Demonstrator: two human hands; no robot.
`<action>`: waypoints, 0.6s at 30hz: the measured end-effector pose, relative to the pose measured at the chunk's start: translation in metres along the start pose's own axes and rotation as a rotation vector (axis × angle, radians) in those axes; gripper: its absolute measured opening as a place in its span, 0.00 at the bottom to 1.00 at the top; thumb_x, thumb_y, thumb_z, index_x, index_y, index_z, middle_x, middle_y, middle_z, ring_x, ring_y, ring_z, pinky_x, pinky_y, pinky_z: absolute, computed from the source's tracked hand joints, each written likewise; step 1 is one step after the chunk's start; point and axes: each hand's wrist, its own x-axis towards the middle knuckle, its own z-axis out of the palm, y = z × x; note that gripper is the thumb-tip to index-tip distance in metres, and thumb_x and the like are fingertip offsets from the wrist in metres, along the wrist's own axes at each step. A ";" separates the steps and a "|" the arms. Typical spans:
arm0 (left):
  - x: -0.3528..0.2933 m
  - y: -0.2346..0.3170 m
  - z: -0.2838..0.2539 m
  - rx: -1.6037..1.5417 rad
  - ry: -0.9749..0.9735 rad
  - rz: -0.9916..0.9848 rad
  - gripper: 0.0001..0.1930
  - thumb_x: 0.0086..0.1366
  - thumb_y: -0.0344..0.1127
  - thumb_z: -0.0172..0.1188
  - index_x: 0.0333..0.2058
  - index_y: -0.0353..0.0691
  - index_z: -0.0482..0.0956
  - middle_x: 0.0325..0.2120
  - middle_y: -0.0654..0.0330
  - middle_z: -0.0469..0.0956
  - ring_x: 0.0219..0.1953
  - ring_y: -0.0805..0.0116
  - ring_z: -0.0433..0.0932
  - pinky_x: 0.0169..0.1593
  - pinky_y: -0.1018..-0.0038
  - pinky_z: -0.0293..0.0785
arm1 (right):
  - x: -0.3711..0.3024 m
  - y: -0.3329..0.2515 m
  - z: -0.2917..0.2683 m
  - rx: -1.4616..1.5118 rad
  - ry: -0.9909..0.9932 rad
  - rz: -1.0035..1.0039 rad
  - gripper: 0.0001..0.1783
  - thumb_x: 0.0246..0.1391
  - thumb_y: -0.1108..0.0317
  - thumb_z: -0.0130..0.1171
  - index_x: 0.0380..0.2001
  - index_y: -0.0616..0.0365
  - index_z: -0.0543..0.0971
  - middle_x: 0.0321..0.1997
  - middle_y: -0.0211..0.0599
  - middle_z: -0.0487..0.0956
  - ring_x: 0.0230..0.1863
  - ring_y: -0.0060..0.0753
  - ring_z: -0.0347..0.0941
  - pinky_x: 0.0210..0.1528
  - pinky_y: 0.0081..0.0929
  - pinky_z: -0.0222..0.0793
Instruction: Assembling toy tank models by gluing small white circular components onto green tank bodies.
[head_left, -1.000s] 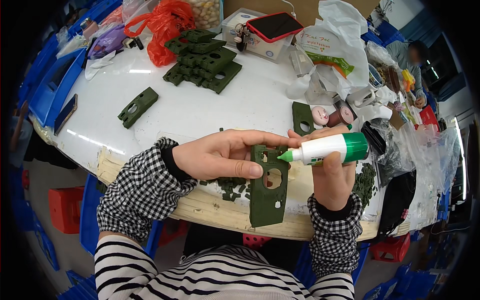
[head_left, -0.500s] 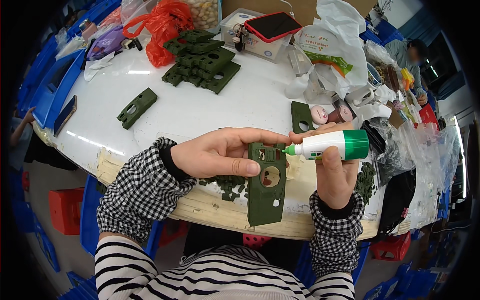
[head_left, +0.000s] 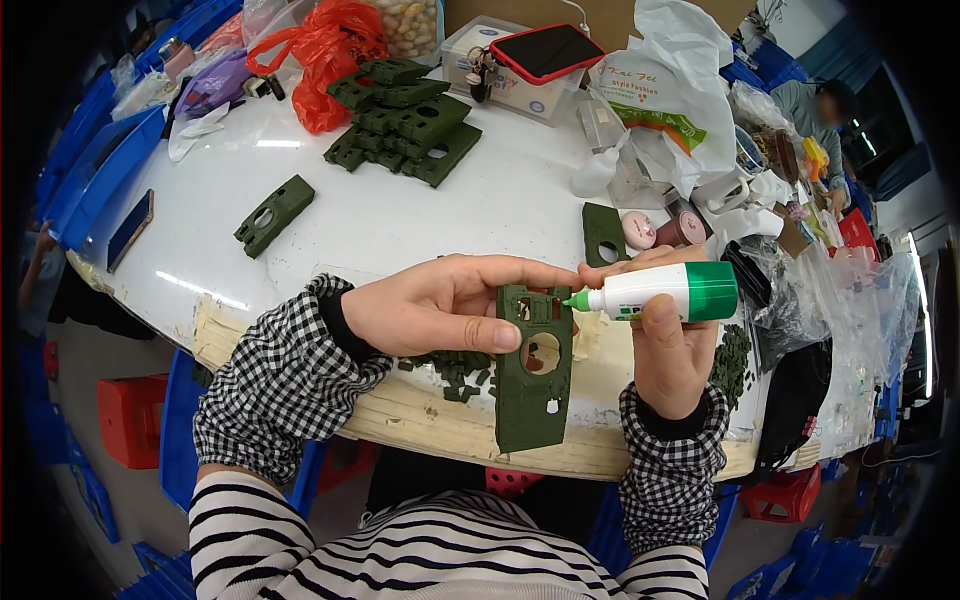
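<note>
Between the thumb and fingers of my left hand (head_left: 450,305) is a dark green plastic model tank hull (head_left: 530,405), held upright by its upper end, with a round hole through its middle. My right hand (head_left: 668,350) grips a white glue bottle (head_left: 650,290) with a green base, lying sideways. The bottle's green nozzle tip meets the hull's upper right edge, near a small rectangular opening; whether glue comes out I cannot see. Small green plastic pieces (head_left: 460,375) lie on the table behind the hull, partly hidden by my left hand.
Stacked green hulls (head_left: 410,120) stand at the back, and a single hull (head_left: 275,215) lies left of them. Another hull (head_left: 603,230) is beyond my right hand. More small green parts (head_left: 733,365) are heaped at the right. A red-cased phone (head_left: 546,52) rests on a clear box (head_left: 500,90).
My hands, the hull and the glue bottle stay almost still. At the far left, the blue bin and the other person's hand beside it have shifted slightly.
</note>
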 end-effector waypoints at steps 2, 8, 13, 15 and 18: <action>0.000 0.000 0.000 -0.005 -0.001 0.000 0.29 0.65 0.31 0.53 0.62 0.30 0.55 0.62 0.53 0.57 0.60 0.66 0.63 0.62 0.69 0.62 | 0.000 0.000 0.000 0.000 0.001 0.005 0.22 0.58 0.54 0.54 0.38 0.64 0.66 0.36 0.48 0.75 0.43 0.42 0.76 0.50 0.40 0.71; 0.001 0.002 0.001 -0.010 -0.011 0.004 0.29 0.65 0.30 0.53 0.62 0.30 0.54 0.62 0.53 0.59 0.60 0.66 0.63 0.62 0.69 0.62 | 0.001 0.000 -0.002 0.041 -0.012 0.011 0.21 0.59 0.54 0.52 0.38 0.64 0.66 0.36 0.45 0.74 0.43 0.41 0.75 0.53 0.43 0.69; 0.001 0.002 0.002 -0.005 -0.002 0.016 0.29 0.66 0.30 0.52 0.62 0.31 0.54 0.61 0.53 0.60 0.59 0.66 0.64 0.62 0.69 0.62 | 0.002 -0.005 0.004 0.144 -0.052 0.000 0.19 0.59 0.55 0.52 0.38 0.63 0.66 0.36 0.41 0.72 0.44 0.39 0.74 0.57 0.47 0.66; 0.000 0.002 0.002 -0.010 -0.003 0.013 0.28 0.66 0.31 0.52 0.62 0.31 0.54 0.60 0.54 0.60 0.58 0.67 0.65 0.61 0.69 0.63 | 0.001 -0.003 0.000 0.096 -0.053 0.005 0.19 0.59 0.55 0.53 0.37 0.63 0.66 0.36 0.41 0.72 0.43 0.39 0.74 0.56 0.47 0.67; 0.000 0.002 0.002 0.011 0.009 0.026 0.28 0.66 0.31 0.52 0.62 0.32 0.55 0.59 0.54 0.63 0.56 0.67 0.67 0.60 0.70 0.64 | 0.001 -0.002 0.000 0.080 -0.045 0.011 0.19 0.58 0.55 0.54 0.37 0.62 0.66 0.36 0.41 0.72 0.43 0.39 0.74 0.56 0.46 0.67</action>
